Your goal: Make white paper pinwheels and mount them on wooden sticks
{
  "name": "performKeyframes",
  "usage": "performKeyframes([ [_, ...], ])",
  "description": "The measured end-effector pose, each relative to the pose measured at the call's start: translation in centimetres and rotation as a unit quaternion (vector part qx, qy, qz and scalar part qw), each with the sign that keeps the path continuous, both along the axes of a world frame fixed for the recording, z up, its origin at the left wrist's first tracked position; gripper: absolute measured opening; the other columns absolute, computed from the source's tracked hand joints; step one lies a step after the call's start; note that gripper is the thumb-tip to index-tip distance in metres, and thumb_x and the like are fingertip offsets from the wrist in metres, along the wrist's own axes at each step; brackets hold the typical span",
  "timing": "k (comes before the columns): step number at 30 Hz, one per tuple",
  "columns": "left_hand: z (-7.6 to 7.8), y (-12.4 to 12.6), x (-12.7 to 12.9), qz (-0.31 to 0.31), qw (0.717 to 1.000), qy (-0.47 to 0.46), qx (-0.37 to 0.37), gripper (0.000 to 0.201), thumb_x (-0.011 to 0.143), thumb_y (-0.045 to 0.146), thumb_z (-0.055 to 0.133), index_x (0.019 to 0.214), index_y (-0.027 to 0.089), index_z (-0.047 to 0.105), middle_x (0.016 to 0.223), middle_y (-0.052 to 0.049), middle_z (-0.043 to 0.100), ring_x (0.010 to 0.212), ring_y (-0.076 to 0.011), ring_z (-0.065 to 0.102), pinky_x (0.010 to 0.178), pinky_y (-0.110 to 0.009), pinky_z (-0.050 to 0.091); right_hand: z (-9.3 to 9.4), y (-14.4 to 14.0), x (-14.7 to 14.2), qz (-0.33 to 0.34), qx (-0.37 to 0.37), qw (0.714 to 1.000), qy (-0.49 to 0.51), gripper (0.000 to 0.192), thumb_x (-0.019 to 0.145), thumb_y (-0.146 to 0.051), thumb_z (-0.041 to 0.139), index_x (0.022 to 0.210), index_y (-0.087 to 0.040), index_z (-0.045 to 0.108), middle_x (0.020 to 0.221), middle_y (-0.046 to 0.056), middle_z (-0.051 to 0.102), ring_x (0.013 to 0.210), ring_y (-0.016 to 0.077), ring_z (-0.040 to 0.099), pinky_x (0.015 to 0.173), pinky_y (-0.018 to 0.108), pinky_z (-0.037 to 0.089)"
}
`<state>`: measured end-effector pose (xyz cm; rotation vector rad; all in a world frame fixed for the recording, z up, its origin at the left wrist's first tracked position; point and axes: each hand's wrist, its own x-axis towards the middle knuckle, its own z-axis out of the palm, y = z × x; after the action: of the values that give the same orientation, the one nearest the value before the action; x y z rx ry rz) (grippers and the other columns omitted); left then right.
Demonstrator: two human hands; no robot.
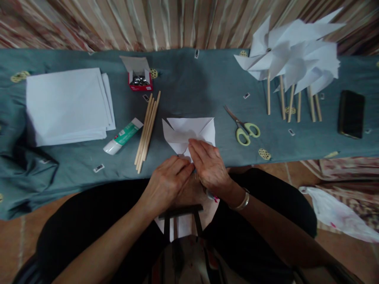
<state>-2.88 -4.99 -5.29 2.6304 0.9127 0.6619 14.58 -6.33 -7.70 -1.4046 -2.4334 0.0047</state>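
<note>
Head view: folding step in hand. Left hand and right hand press together, fingers flat, on the paper square at the counter near edge. Next move calls for a firm crease. Count: one scissors, one glue tube, several sticks.

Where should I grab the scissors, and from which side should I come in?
Take the scissors by the green loop handles, which lie at the near end, towards the person. The blades point away and to the left, so come from the near right, by the right hand. They lie flat on the cloth, apart from the folded paper, so nothing seems to block that approach.
</note>
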Motion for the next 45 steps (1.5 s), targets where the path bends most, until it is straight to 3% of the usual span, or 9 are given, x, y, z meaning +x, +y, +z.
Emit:
performKeyframes([
  [6,-0.1,0.1,0.1,0.001,1.0,-0.005,-0.003,0.014,0.09,0.011,0.058,0.1,0.006,0.066,0.092,-0.011,0.068,0.083,-0.021,0.061,0.071,-0.032,0.058,0.4,0.3,0.1,-0.01,-0.036,0.999,0.024,0.039,0.096,-0.013,0.038,0.131,-0.008,0.055,0.14,0.019,0.057,0.128,0.0299,0.049,0.101,0.048,0.046],
  [10,-0.4,0.0,0.0,0.004,1.0,-0.011,0.006,0.017,0.09,0.01,0.059,0.105,0.007,0.066,0.097,-0.011,0.068,0.087,-0.0209,0.062,0.074,-0.034,0.059,1.5,1.3,1.5,-0.04,-0.065,0.991,0.107,0.039,0.095,-0.01,0.035,0.127,-0.014,0.058,0.138,0.014,0.058,0.128,0.0259,0.05,0.104,0.047,0.046],
  [15,-0.4,0.0,-0.2,0.003,1.0,-0.002,0.009,0.018,0.091,0.012,0.058,0.107,0.008,0.065,0.1,-0.011,0.069,0.089,-0.0201,0.062,0.077,-0.033,0.059,2.1,4.9,4.1,-0.117,-0.045,0.985,0.116,0.044,0.097,-0.018,0.036,0.138,-0.012,0.051,0.141,0.016,0.054,0.135,0.0268,0.047,0.111,0.048,0.04],
  [21,-0.3,0.2,-0.4,0.002,1.0,-0.011,0.006,0.021,0.09,0.011,0.059,0.11,0.007,0.064,0.101,-0.012,0.069,0.089,-0.021,0.062,0.076,-0.035,0.06,1.8,8.5,5.4,-0.077,-0.086,0.989,0.094,0.045,0.095,-0.02,0.038,0.137,-0.012,0.053,0.137,0.014,0.06,0.128,0.0276,0.053,0.109,0.049,0.041],
  [27,-0.4,0.9,-1.6,0.027,0.999,-0.012,0.011,0.022,0.09,0.009,0.057,0.111,0.011,0.064,0.103,-0.011,0.069,0.092,-0.0214,0.064,0.079,-0.037,0.06,2.5,7.9,6.4,-0.082,-0.087,0.986,0.12,0.035,0.095,-0.024,0.045,0.12,-0.014,0.067,0.119,0.012,0.072,0.111,0.0267,0.065,0.102,0.046,0.047],
  [34,-0.1,2.3,-2.3,0.055,0.998,-0.002,0.025,0.02,0.09,0.009,0.055,0.107,0.015,0.066,0.106,-0.01,0.069,0.095,-0.0213,0.064,0.083,-0.036,0.058,2.9,6.3,7.7,-0.109,-0.098,0.979,0.139,0.028,0.092,-0.027,0.054,0.113,-0.018,0.071,0.099,0.007,0.077,0.096,0.0251,0.071,0.091,0.041,0.055],
  [40,0.2,2.6,-2.0,0.072,0.997,-0.011,0.038,0.023,0.09,0.01,0.055,0.11,0.016,0.064,0.108,-0.01,0.069,0.097,-0.0231,0.063,0.084,-0.04,0.056,3.3,5.4,8.3,-0.118,-0.073,0.98,0.141,0.027,0.095,-0.029,0.051,0.113,-0.021,0.07,0.113,0.008,0.074,0.111,0.0267,0.066,0.099,0.046,0.051],
  [45,0.0,1.4,-0.7,0.044,0.998,-0.017,0.048,0.023,0.09,0.012,0.057,0.112,0.014,0.064,0.111,-0.012,0.069,0.102,-0.0258,0.059,0.084,-0.041,0.053,2.8,5.5,7.4,-0.086,-0.088,0.983,0.139,0.037,0.098,-0.024,0.043,0.13,-0.015,0.06,0.131,0.011,0.066,0.124,0.0247,0.06,0.109,0.044,0.046],
])
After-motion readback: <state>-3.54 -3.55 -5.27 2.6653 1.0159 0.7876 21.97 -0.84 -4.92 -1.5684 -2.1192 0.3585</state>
